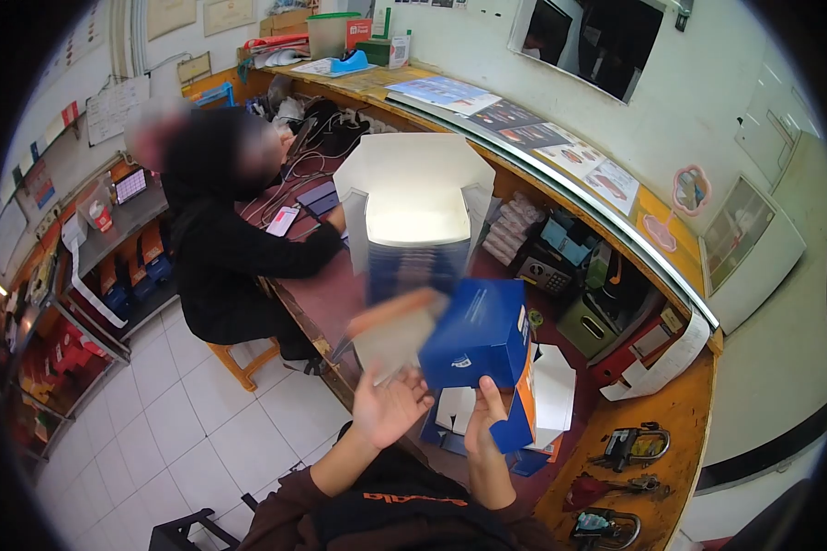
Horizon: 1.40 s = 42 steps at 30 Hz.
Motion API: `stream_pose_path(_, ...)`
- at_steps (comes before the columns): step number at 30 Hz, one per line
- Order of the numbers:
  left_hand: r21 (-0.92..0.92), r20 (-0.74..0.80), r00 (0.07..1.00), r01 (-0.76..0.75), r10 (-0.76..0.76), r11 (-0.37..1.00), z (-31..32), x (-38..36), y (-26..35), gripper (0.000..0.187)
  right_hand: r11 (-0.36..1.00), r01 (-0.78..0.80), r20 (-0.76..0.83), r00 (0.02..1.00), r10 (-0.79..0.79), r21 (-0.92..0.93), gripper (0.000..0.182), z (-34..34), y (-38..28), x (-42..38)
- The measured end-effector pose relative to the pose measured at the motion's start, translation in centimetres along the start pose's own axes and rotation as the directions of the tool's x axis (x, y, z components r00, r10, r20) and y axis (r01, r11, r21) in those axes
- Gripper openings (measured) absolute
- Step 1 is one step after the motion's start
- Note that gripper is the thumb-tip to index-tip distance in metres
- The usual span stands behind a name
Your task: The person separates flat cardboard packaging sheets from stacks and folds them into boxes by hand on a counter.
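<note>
My right hand grips a blue cardboard box with orange inner edges, thumb on its near face. To its left, my left hand is turned palm up with the fingers apart. Just past those fingertips is a motion-blurred flap, pale with an orange edge, beside the blue box. Beyond it stands a large carton with white flaps spread and a row of flat blue pieces at its front. More opened blue and white boxes lie on the table under my right hand.
A person in black sits at the left, an arm on the dark red table near a phone. Under the right counter are a safe and a red binder. Padlocks lie at the right edge.
</note>
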<state>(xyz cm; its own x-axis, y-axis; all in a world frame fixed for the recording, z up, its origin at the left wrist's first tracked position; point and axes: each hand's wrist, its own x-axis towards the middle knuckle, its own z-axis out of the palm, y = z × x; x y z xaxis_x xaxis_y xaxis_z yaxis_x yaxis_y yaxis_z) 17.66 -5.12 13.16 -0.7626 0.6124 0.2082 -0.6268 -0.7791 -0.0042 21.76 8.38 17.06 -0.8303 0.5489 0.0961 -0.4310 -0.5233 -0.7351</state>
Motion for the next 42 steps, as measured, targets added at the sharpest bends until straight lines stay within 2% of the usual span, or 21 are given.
stream_pose_path(1, 0.403, -0.233, 0.963, -0.032, 0.136, 0.915, -0.7, -0.5, -0.7, 0.025, 0.994, 0.092, -0.012, 0.996, -0.093, -0.065, 0.038, 0.1, 0.0, -0.4)
stream_pose_path(2, 0.401, -0.236, 0.962, -0.032, 0.137, 0.916, 0.0, -0.3, -1.6, 0.025, 0.994, 0.089, -0.013, 0.996, -0.090, -0.067, 0.038, 0.1, 0.1, -0.8)
stream_pose_path(4, 0.935, -0.125, 0.855, -0.068, 0.504, 0.347, 1.4, -0.2, -3.8, 0.017, 0.998, -0.002, 0.048, 0.999, -0.001, 0.060, 0.038, 0.0, 0.4, -1.6)
stream_pose_path(6, 0.936, -0.195, 0.822, -0.007, 0.535, 0.352, 0.6, -0.2, -3.8, 0.018, 0.969, -0.222, 0.102, 0.972, 0.212, 0.105, 0.036, -2.8, 4.3, -2.0)
stream_pose_path(8, 0.885, -0.363, 0.853, 0.190, 0.375, 0.425, 0.6, -0.1, -2.7, 0.023, 0.964, -0.211, 0.095, 0.976, 0.198, 0.159, 0.031, -0.2, 2.0, -2.3)
stream_pose_path(10, 0.920, -0.375, 0.925, 0.363, 0.061, 0.146, 0.8, -0.6, -1.2, 0.027, 0.965, -0.230, 0.008, 0.973, 0.231, 0.123, 0.041, -1.4, 1.5, -1.2)
stream_pose_path(12, 0.805, -0.308, 0.951, 0.250, -0.018, -0.538, 3.2, -1.4, -0.1, 0.027, 0.975, -0.221, -0.096, 0.971, 0.218, -0.019, 0.042, -3.4, 2.2, -0.1)
stream_pose_path(13, 0.805, -0.312, 0.950, 0.252, -0.022, -0.536, 3.7, -1.3, -0.2, 0.027, 0.972, -0.188, -0.060, 0.982, 0.181, -0.141, 0.042, -3.1, 1.8, -0.3)
stream_pose_path(15, 0.660, 0.154, 0.941, 0.129, 0.302, -0.740, 4.1, -1.2, -0.7, 0.038, 0.951, -0.159, -0.020, 0.987, 0.159, -0.265, 0.041, -3.8, 1.6, -0.5)
stream_pose_path(17, 0.815, -0.021, 0.958, 0.182, 0.286, -0.551, 1.5, -0.7, -0.5, 0.052, 0.403, 0.505, 0.582, 0.808, 0.091, -0.763, 0.044, -6.1, 2.6, -0.7)
stream_pose_path(18, 0.911, -0.175, 0.959, 0.244, 0.222, -0.334, -1.0, -0.2, -0.1, 0.065, 0.494, 0.356, 0.511, 0.831, 0.221, -0.793, 0.047, -4.3, 1.7, -0.6)
stream_pose_path(19, 0.966, -0.152, 0.966, 0.190, 0.207, -0.175, -6.7, -0.3, 0.5, 0.062, 0.416, 0.405, 0.531, 0.810, 0.250, -0.814, 0.047, -2.7, 0.9, -0.8)
stream_pose_path(20, 0.942, -0.313, 0.922, 0.271, 0.229, 0.196, -6.0, 0.2, 0.2, 0.056, 0.338, 0.454, 0.548, 0.789, 0.277, -0.824, 0.046, -1.7, 0.6, -0.8)
stream_pose_path(21, 0.841, -0.473, 0.855, 0.366, 0.214, 0.399, -5.0, -0.1, 0.4, 0.054, 0.099, 0.544, 0.545, 0.780, 0.307, -0.834, 0.036, -2.2, 1.0, -1.0)
stream_pose_path(22, 0.688, -0.619, 0.769, 0.433, 0.160, 0.582, -4.3, -0.5, 0.6, 0.053, 0.102, 0.540, 0.543, 0.782, 0.307, -0.835, 0.036, -2.4, 1.5, -0.7)
stream_pose_path(24, 0.722, -0.554, 0.821, 0.389, 0.140, 0.572, -5.8, -2.2, 1.2, 0.050, -0.153, 0.721, 0.570, 0.643, 0.512, -0.675, 0.026, -3.0, 2.6, -0.4)
stream_pose_path(26, 0.749, -0.482, 0.868, 0.338, 0.118, 0.569, -7.0, -3.3, 3.1, 0.047, -0.127, 0.739, 0.591, 0.619, 0.518, -0.662, 0.022, -2.7, 3.9, 0.5)
stream_pose_path(27, 0.972, -0.180, 0.944, 0.213, 0.276, -0.095, -7.3, -3.7, 4.9, 0.038, -0.098, 0.758, 0.616, 0.591, 0.520, -0.645, 0.020, -2.1, 4.5, 1.0)
stream_pose_path(28, 0.691, 0.156, 0.970, 0.030, 0.189, -0.722, -7.7, -4.1, 6.5, 0.030, -0.097, 0.755, 0.611, 0.593, 0.524, -0.649, 0.020, -1.3, 5.0, 1.4)
stream_pose_path(34, 0.237, 0.163, 0.982, -0.137, -0.100, -0.962, -14.5, -4.8, 12.0, 0.018, 0.114, 0.775, 0.649, 0.429, 0.628, -0.622, 0.020, 2.6, 8.9, 2.9)
stream_pose_path(42, 0.266, 0.376, 0.912, -0.278, -0.166, -0.923, -14.1, -3.9, 10.5, 0.012, 0.007, 0.712, 0.523, 0.510, 0.683, -0.703, 0.023, 0.1, 11.6, 4.1)
